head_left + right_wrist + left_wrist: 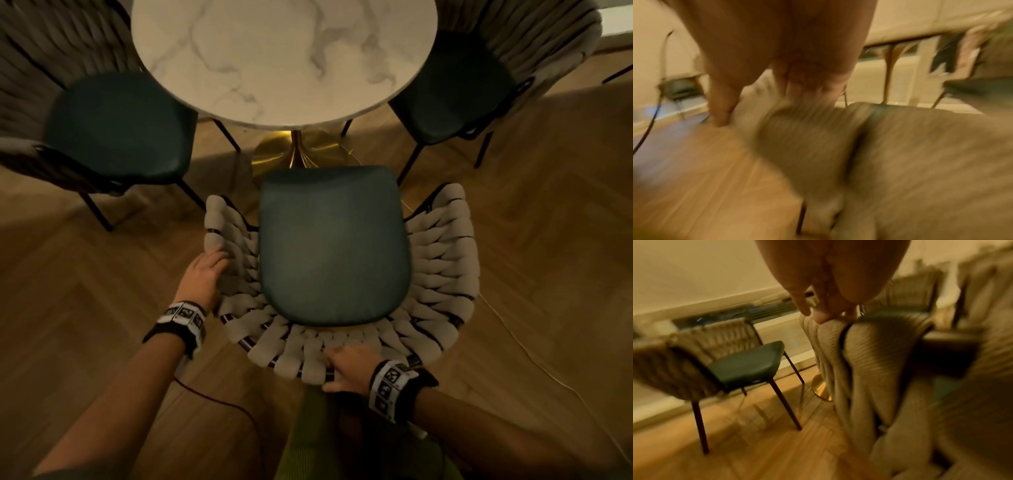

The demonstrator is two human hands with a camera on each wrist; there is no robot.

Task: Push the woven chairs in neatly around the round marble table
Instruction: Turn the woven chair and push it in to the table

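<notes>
The round marble table [274, 58] stands ahead on a gold pedestal base [294, 150]. Right below me is a woven chair [442, 274] with a teal seat [332, 246]; the seat's front edge is short of the tabletop. My left hand [205, 274] grips the woven rim on the chair's left side, its fingertips [818, 316] curled over the rim's top [869, 353]. My right hand [346, 368] holds the back rim, fingers over the weave and thumb outside. The right wrist view is blurred but shows that hand [777, 81] on the woven band [900, 154].
Two more woven chairs flank the table, one at the left [116, 126] and one at the right [459, 92], each with part of its seat under the tabletop's edge. A dark cable [219, 401] and a white cable [534, 359] lie on the wooden floor. My green trouser leg [315, 438] is behind the chair.
</notes>
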